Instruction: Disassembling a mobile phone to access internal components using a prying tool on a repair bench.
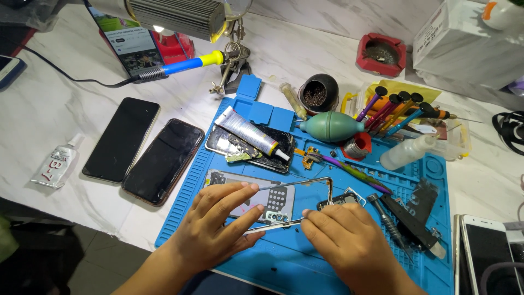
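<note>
Opened phone frame lies flat on the blue mat, near edge, at my six o'clock. Back is off: pale inner plate with a dotted grille panel, thin silver rim bowed loose along the twelve o'clock side. Fine metal tweezers lie nearly level along its six o'clock edge, tips pointing nine o'clock.

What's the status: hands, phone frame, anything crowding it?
Left hand and right hand both pinch the phone frame on the blue mat. Screwdriver beside right hand.
</note>
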